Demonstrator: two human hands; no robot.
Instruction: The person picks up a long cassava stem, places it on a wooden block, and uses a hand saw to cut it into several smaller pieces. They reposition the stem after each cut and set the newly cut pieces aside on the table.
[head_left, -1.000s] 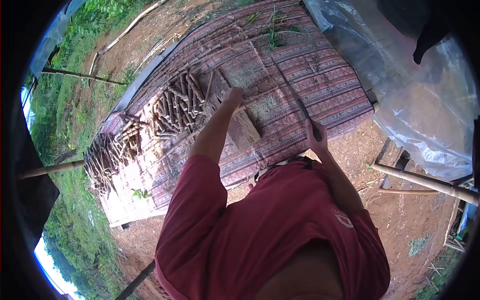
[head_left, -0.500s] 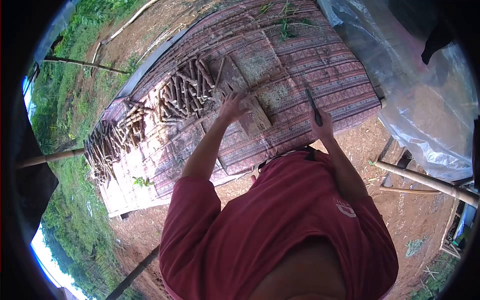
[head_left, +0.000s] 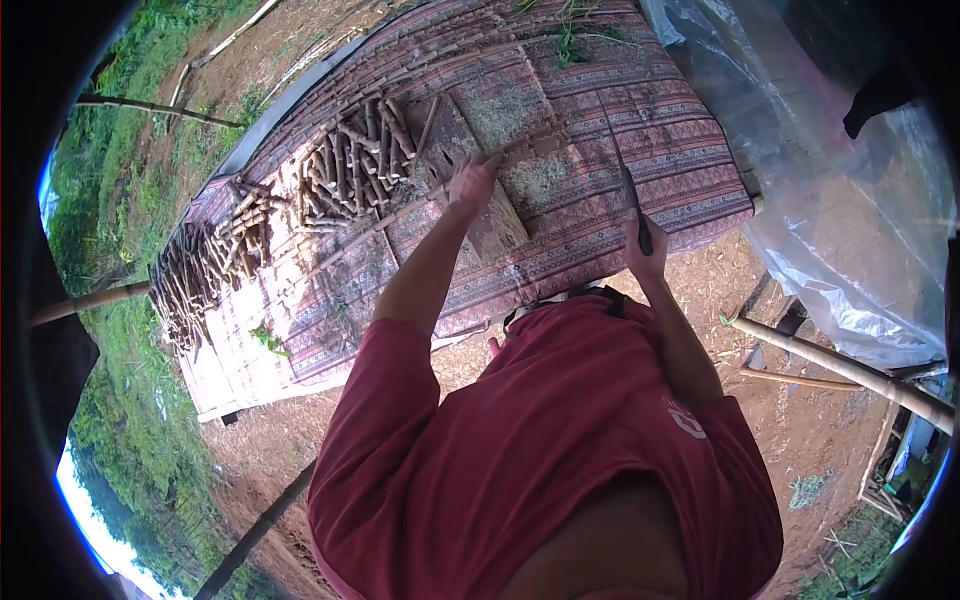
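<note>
My left hand [head_left: 474, 184] is over a worn wooden board [head_left: 508, 222], its fingers closed around a long brown stem [head_left: 535, 142] that runs across the board. The hand hides part of the stem. To the right, my right hand [head_left: 646, 252] grips the dark handle of a narrow hand saw [head_left: 622, 165]. Its long blade points away from me above the cloth, apart from the stem; its teeth are too small to make out. Pale sawdust-like bits [head_left: 538, 182] lie around the board.
A patterned cloth [head_left: 660, 120] covers the table. Cut stem pieces [head_left: 350, 170] are heaped left of the board, with more pieces [head_left: 190, 275] at the far left. Long stems [head_left: 440, 70] lie along the back. Clear plastic sheeting [head_left: 800, 200] hangs right; a pole [head_left: 840, 370] stands below it.
My left hand has shifted slightly right and away from me, toward the long stem. The saw has swung so that more of its blade shows. My view has turned a little.
</note>
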